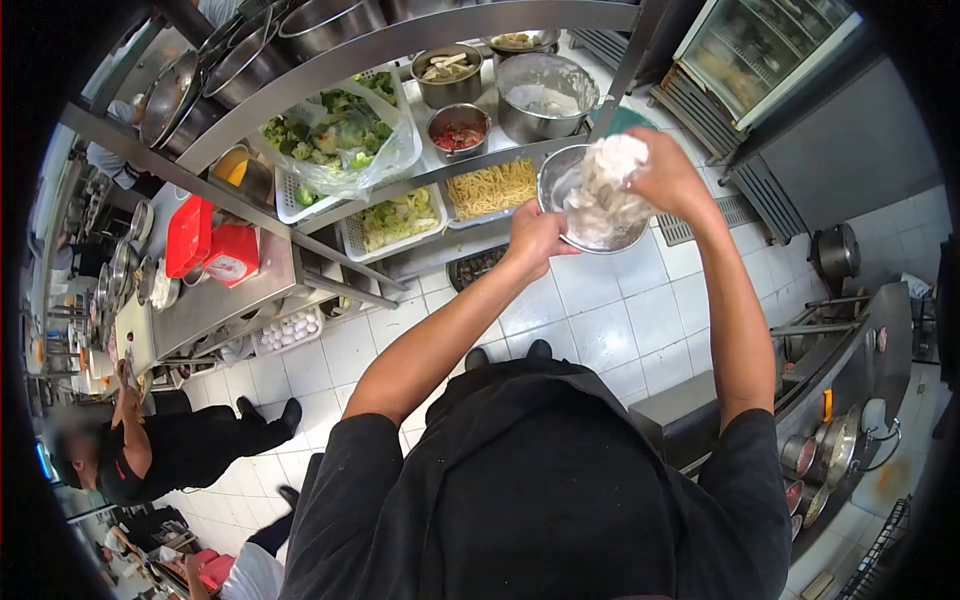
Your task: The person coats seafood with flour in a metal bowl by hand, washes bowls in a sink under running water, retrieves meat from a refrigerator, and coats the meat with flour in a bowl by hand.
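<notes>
My left hand (537, 240) is closed on the near left rim of a round metal bowl (552, 182), thumb over the edge. The bowl is tilted and holds white, floury pieces (592, 218); I cannot tell what food lies under the coating. My right hand (668, 178) is over the bowl's right side, fingers curled round a clump of white-coated pieces (616, 160). The white clump hides most of its fingertips. Just beyond the bowl, on the shelf, stands a larger metal pot (515, 118) with white powder inside and smears on its wall.
The shelf also holds a basket of broccoli (345, 130) under plastic, noodles (490, 190), chopped greens (398, 222) and a small pot of red food (460, 135). A metal rail (400, 55) crosses above. A co-worker (180, 450) stands at left; a stove (850, 400) is at right.
</notes>
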A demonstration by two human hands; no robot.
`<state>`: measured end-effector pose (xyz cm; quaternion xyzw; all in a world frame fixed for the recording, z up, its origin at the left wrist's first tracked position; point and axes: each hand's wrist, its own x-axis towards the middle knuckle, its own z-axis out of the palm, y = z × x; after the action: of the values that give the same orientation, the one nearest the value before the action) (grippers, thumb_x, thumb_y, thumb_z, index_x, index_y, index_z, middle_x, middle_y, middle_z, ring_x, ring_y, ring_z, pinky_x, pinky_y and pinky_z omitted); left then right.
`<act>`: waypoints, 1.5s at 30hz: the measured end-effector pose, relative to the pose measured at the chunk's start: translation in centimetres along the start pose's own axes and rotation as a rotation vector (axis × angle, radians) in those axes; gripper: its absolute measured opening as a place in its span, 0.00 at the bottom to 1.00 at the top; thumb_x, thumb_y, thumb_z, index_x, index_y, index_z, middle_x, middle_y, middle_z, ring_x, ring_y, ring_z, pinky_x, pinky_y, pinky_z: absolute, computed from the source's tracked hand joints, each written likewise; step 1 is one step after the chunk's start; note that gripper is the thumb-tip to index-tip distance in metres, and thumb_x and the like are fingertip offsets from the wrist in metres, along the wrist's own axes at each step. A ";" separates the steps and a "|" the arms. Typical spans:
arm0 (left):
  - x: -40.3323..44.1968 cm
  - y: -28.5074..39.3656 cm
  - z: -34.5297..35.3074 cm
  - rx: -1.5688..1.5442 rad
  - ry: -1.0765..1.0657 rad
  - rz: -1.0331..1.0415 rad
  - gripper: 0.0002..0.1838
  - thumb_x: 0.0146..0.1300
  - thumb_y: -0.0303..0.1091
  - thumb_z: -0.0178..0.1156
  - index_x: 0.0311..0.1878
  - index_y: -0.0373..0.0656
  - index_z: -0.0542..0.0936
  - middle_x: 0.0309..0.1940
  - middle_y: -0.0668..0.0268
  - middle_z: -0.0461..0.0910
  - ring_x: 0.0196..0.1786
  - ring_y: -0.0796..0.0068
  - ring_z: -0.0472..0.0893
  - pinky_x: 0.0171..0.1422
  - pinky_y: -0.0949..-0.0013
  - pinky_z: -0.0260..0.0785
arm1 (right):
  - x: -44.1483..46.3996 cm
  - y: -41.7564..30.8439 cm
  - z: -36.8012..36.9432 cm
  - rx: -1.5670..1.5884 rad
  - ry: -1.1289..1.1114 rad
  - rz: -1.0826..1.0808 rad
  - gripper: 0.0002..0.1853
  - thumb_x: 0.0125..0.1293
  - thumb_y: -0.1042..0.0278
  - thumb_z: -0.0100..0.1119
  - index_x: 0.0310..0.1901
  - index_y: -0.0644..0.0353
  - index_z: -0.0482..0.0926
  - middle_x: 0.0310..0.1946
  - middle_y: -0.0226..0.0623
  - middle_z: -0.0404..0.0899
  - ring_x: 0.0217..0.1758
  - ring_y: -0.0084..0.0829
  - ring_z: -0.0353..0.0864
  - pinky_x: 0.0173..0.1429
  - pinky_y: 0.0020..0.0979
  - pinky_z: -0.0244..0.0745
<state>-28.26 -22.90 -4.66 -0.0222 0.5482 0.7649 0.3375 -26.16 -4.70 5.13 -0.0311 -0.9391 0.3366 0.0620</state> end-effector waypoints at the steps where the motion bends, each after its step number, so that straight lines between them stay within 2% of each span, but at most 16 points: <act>1: 0.2 0.0 -0.1 -0.001 0.028 0.002 0.18 0.48 0.17 0.47 0.46 0.31 0.67 0.36 0.54 0.77 0.32 0.62 0.82 0.30 0.64 0.81 | 0.0 -0.9 -0.6 -0.001 0.002 -0.003 0.18 0.42 0.77 0.64 0.39 0.66 0.76 0.33 0.42 0.81 0.37 0.32 0.80 0.44 0.31 0.73; 3: 0.3 0.0 0.0 -0.044 0.034 0.033 0.16 0.48 0.17 0.48 0.44 0.31 0.68 0.35 0.54 0.77 0.30 0.62 0.82 0.26 0.65 0.80 | -0.1 -2.8 -0.9 0.035 0.066 -0.061 0.18 0.43 0.77 0.64 0.39 0.65 0.76 0.31 0.38 0.81 0.36 0.28 0.79 0.44 0.30 0.72; 5: 0.0 -0.1 0.3 -0.089 0.039 0.063 0.14 0.48 0.17 0.48 0.41 0.32 0.70 0.33 0.54 0.77 0.27 0.63 0.81 0.23 0.67 0.79 | -0.7 -2.5 1.1 0.009 0.036 -0.091 0.24 0.42 0.76 0.65 0.45 0.65 0.73 0.35 0.44 0.79 0.35 0.36 0.79 0.45 0.31 0.73; 8: -1.3 0.7 0.8 -0.145 0.113 0.091 0.15 0.46 0.16 0.47 0.41 0.31 0.71 0.33 0.56 0.77 0.28 0.63 0.81 0.23 0.66 0.79 | -2.6 -0.2 7.1 -0.689 0.401 -0.198 0.29 0.43 0.76 0.65 0.50 0.64 0.68 0.40 0.52 0.75 0.35 0.49 0.78 0.46 0.37 0.75; 10: -1.6 -0.5 0.4 0.017 0.075 0.138 0.16 0.47 0.16 0.47 0.43 0.30 0.68 0.32 0.57 0.75 0.26 0.65 0.80 0.25 0.64 0.80 | -3.1 1.4 9.3 -0.508 0.243 -0.019 0.31 0.41 0.78 0.64 0.52 0.62 0.64 0.44 0.60 0.70 0.33 0.61 0.75 0.46 0.45 0.74; 13: -1.2 -2.4 0.3 -0.020 0.165 0.063 0.16 0.47 0.16 0.47 0.43 0.30 0.69 0.32 0.57 0.76 0.26 0.66 0.80 0.24 0.64 0.80 | -1.9 3.4 10.0 -0.444 0.200 0.131 0.31 0.40 0.80 0.63 0.50 0.61 0.64 0.42 0.60 0.73 0.37 0.61 0.75 0.46 0.47 0.72; 19: -0.4 -2.1 0.5 -0.080 0.136 0.078 0.18 0.46 0.17 0.47 0.44 0.32 0.74 0.36 0.56 0.79 0.30 0.65 0.82 0.25 0.67 0.80 | -1.4 0.3 4.6 -0.225 0.298 0.059 0.26 0.38 0.84 0.60 0.45 0.63 0.70 0.36 0.52 0.79 0.44 0.52 0.78 0.48 0.40 0.73; 24: 0.6 -1.9 1.1 -0.069 0.118 0.081 0.15 0.47 0.17 0.48 0.41 0.31 0.73 0.33 0.57 0.78 0.30 0.65 0.81 0.24 0.67 0.80 | -0.7 0.3 1.5 -0.004 0.325 -0.059 0.16 0.45 0.86 0.51 0.38 0.64 0.77 0.32 0.38 0.81 0.38 0.27 0.80 0.45 0.26 0.72; 27: 1.0 -2.1 1.3 -0.066 0.118 0.080 0.14 0.46 0.17 0.49 0.39 0.30 0.73 0.32 0.57 0.77 0.29 0.65 0.81 0.23 0.67 0.79 | -0.7 -1.8 -0.7 0.099 0.355 0.001 0.14 0.44 0.82 0.53 0.36 0.64 0.78 0.33 0.44 0.82 0.41 0.38 0.82 0.49 0.33 0.73; 31: 0.7 -2.1 1.8 -0.089 0.115 0.078 0.13 0.46 0.17 0.49 0.39 0.31 0.73 0.32 0.57 0.77 0.28 0.66 0.81 0.22 0.67 0.79 | -0.4 2.4 2.1 -0.050 0.288 -0.052 0.25 0.43 0.82 0.62 0.48 0.62 0.74 0.40 0.43 0.79 0.43 0.32 0.78 0.50 0.29 0.72; 32: 0.3 -1.9 2.1 -0.109 0.092 0.098 0.13 0.46 0.17 0.49 0.38 0.31 0.73 0.32 0.57 0.77 0.28 0.66 0.81 0.21 0.67 0.78 | -0.6 3.3 3.4 -0.077 0.136 0.138 0.31 0.41 0.81 0.65 0.53 0.64 0.70 0.46 0.46 0.77 0.48 0.35 0.77 0.53 0.30 0.71; 33: 0.0 -1.8 2.3 -0.128 0.070 0.116 0.12 0.46 0.17 0.50 0.37 0.32 0.73 0.32 0.57 0.77 0.27 0.66 0.80 0.21 0.67 0.78 | -1.1 3.6 4.3 -0.077 0.136 0.142 0.31 0.41 0.81 0.65 0.53 0.64 0.70 0.46 0.46 0.77 0.48 0.35 0.77 0.53 0.30 0.71; 36: 0.6 -3.1 2.1 0.053 0.038 0.070 0.16 0.47 0.17 0.49 0.42 0.32 0.71 0.33 0.57 0.77 0.29 0.66 0.81 0.25 0.65 0.80 | -3.3 5.3 6.6 0.122 -0.003 0.228 0.31 0.42 0.83 0.64 0.53 0.68 0.69 0.46 0.45 0.77 0.49 0.34 0.77 0.53 0.31 0.72; 38: 0.6 -4.1 2.2 0.073 0.001 0.038 0.15 0.47 0.17 0.49 0.42 0.32 0.71 0.33 0.58 0.77 0.29 0.67 0.81 0.24 0.65 0.80 | -4.1 7.3 7.9 0.885 -0.228 0.461 0.28 0.42 0.82 0.64 0.50 0.68 0.72 0.44 0.42 0.79 0.46 0.34 0.79 0.51 0.32 0.75; 43: 0.5 -5.1 3.7 0.149 -0.269 -0.120 0.16 0.49 0.17 0.49 0.44 0.31 0.70 0.38 0.54 0.77 0.34 0.64 0.82 0.32 0.64 0.81 | -8.4 7.1 4.0 0.944 -0.105 0.653 0.24 0.40 0.84 0.62 0.45 0.68 0.75 0.40 0.40 0.80 0.43 0.32 0.80 0.49 0.31 0.76; 45: 0.0 -5.0 5.0 0.203 -0.385 -0.180 0.18 0.50 0.18 0.48 0.47 0.31 0.69 0.42 0.52 0.77 0.37 0.62 0.82 0.36 0.63 0.81 | -11.0 6.7 1.9 0.582 -0.033 0.620 0.29 0.38 0.84 0.61 0.49 0.69 0.72 0.44 0.40 0.78 0.43 0.32 0.80 0.49 0.31 0.75</act>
<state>-23.87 -17.73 -6.77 0.1095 0.5437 0.6627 0.5032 -15.41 -1.82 -1.67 -0.2876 -0.7519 0.5910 -0.0510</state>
